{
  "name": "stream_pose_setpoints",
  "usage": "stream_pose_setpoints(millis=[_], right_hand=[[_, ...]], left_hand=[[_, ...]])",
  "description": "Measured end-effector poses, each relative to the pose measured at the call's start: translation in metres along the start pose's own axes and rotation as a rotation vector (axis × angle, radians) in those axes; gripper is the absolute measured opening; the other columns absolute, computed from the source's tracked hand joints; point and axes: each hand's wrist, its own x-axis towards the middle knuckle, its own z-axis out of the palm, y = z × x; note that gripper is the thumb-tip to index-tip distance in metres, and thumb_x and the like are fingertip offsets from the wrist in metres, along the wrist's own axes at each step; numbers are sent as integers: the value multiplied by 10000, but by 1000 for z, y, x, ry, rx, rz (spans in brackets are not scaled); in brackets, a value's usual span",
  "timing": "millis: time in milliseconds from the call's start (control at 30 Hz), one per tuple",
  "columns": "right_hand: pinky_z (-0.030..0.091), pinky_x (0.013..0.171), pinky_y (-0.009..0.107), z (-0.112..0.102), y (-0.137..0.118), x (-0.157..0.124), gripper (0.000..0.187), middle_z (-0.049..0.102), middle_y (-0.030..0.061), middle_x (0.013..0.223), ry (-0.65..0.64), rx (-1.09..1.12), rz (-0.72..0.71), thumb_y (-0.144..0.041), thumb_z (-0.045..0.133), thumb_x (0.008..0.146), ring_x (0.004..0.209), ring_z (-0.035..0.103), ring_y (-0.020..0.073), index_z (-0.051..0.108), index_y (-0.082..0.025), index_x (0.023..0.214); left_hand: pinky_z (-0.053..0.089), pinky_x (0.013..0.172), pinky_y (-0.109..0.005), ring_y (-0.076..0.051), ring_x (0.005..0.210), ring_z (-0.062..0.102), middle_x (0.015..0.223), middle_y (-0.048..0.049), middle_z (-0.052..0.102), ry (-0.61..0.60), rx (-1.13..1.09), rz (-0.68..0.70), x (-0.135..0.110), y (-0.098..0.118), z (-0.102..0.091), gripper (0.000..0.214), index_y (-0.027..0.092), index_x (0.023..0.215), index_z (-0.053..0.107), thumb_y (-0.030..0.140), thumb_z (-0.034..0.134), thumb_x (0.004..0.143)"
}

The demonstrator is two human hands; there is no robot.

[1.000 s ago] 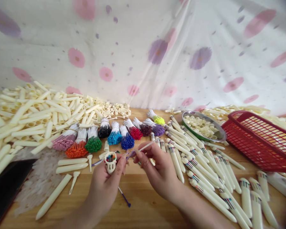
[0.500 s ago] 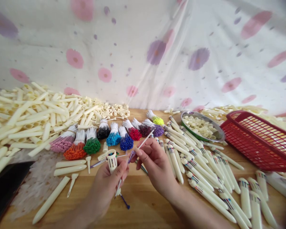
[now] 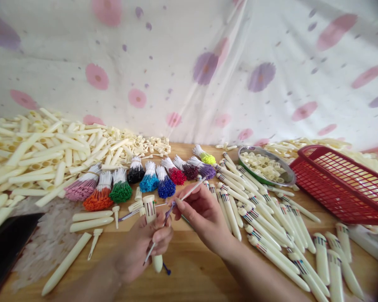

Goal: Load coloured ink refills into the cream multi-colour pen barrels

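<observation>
My left hand is closed around a cream multicolour pen, its slotted top leaning up and its rounded end showing below the fingers. A thin refill with a purple end slants across the same fingers, beside the pen. Close by on the right, my right hand pinches a white refill between thumb and fingers. Purple ends meet between the two hands; which refill each belongs to is hard to make out. Under my left hand, the dark blue tip of another refill lies on the wooden table.
Bundles of refills in several colours, such as orange and green, lie ahead. Cream barrels are heaped left, above a dark flat object. At right are filled pens, a metal bowl and a red basket.
The pen in my left hand has tipped, so its side and lower end show rather than its top opening. My right hand has stayed nearly in place with its refill.
</observation>
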Motion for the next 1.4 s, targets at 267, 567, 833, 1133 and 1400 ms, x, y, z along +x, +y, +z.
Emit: stream_pose_setpoints(millis=[267, 567, 833, 1133, 1400], right_hand=[[430, 604, 219, -1, 7, 1, 85, 548, -31, 705, 115, -198, 4, -226, 557, 853, 627, 533, 85, 496, -198, 800], [441, 635, 245, 3, 10, -3, 86, 576, 2, 803, 162, -304, 34, -269, 555, 851, 680, 524, 104, 503, -204, 828], [467, 695, 274, 5, 10, 0, 87, 539, 18, 878, 151, -243, 9, -279, 536, 858, 736, 536, 115, 492, -206, 842], [483, 667, 274, 4, 1, 5, 175, 572, -14, 723, 101, -48, 87, -350, 594, 821, 668, 572, 113, 498, -205, 796], [444, 612, 232, -20, 1, 18, 199, 595, -24, 676, -167, 105, 316, -289, 687, 745, 604, 549, 85, 528, -169, 749]], left_hand=[[278, 403, -156, -54, 413, 347, 504, 98, 495, 357, 429, 320, 3, -5, -7, 403, 211, 847, 522, 427, 758, 601], [385, 489, -208, -115, 498, 502, 520, 40, 546, 617, 930, 710, 0, -2, -3, 167, 192, 584, 570, 256, 575, 738], [348, 494, -221, -112, 472, 446, 481, 43, 477, 430, 949, 586, 3, -4, -15, 250, 192, 574, 530, 282, 545, 806], [160, 362, -161, -39, 368, 129, 395, 115, 284, 133, 173, 224, 6, -9, -6, 434, 179, 541, 445, 533, 639, 701], [228, 415, -201, -72, 390, 331, 415, 58, 458, 92, 775, 149, -1, 7, -9, 292, 164, 627, 599, 402, 578, 793]])
